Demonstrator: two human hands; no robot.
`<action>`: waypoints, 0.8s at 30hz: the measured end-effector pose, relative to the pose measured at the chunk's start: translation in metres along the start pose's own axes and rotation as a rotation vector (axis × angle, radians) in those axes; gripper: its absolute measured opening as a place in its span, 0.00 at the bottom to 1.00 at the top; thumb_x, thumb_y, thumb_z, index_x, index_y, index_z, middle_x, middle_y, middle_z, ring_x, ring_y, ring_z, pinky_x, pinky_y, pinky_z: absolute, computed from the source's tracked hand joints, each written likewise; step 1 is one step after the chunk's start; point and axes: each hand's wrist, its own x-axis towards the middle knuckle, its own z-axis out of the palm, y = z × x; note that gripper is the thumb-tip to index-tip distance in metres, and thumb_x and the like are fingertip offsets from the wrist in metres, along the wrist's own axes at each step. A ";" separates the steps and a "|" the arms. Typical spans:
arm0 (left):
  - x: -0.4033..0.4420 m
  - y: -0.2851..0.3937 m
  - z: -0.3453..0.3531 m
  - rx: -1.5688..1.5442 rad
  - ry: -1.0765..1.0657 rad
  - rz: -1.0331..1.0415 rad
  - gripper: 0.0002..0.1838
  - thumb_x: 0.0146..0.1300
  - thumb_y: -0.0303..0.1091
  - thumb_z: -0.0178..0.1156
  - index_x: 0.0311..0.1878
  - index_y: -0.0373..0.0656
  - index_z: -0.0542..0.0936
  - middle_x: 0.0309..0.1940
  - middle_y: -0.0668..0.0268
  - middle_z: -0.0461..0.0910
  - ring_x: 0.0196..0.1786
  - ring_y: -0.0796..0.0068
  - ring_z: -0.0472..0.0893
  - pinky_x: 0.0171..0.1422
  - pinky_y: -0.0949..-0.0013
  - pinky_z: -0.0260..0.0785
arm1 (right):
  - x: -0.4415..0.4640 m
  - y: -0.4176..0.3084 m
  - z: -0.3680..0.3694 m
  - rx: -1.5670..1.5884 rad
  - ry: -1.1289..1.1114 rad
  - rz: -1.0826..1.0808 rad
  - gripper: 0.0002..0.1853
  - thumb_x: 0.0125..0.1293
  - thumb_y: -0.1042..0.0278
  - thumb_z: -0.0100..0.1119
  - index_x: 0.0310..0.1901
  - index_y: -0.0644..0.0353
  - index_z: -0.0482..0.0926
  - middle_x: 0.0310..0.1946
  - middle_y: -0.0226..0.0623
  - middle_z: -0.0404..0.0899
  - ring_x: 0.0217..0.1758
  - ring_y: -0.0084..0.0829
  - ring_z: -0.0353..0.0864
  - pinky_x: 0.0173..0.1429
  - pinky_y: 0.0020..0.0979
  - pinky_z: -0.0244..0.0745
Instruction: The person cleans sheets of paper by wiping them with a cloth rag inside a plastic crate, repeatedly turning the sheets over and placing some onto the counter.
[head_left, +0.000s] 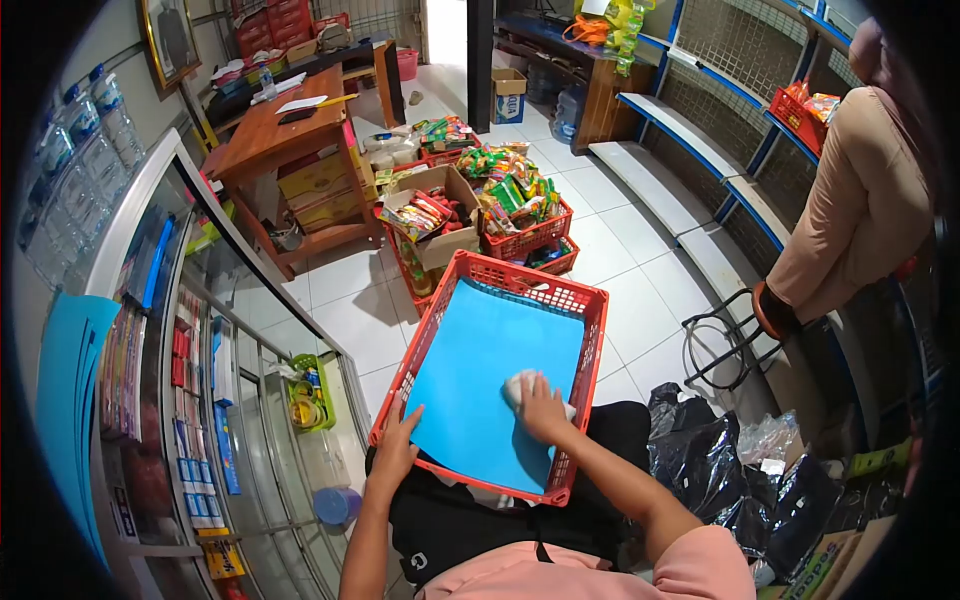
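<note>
A red plastic basket (592, 370) rests on my lap, tilted in view, with perforated sides. A flat light-blue sheet (480, 360) lies over its bottom. With my right hand (544, 412) I press a crumpled white cloth (521, 386) onto the sheet, right of its middle; my fingers lie over the cloth and partly hide it. My left hand (396, 446) grips the basket's near left rim, thumb over the inner side by the sheet's edge.
Red crates (530, 237) of packets and a cardboard box (462, 190) stand ahead on white tiles. A glass display case (190, 350) is at left, metal shelves (690, 200) at right. A person's leg (850, 200) rises beside a stool (722, 335). Black plastic bags (700, 460) lie near right.
</note>
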 end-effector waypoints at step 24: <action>0.006 -0.015 -0.002 0.476 0.059 0.230 0.07 0.43 0.29 0.60 0.29 0.47 0.78 0.37 0.69 0.77 0.48 0.64 0.72 0.66 0.38 0.40 | 0.012 0.017 0.000 0.068 -0.023 -0.016 0.29 0.62 0.69 0.36 0.66 0.60 0.45 0.63 0.63 0.44 0.67 0.57 0.47 0.60 0.53 0.55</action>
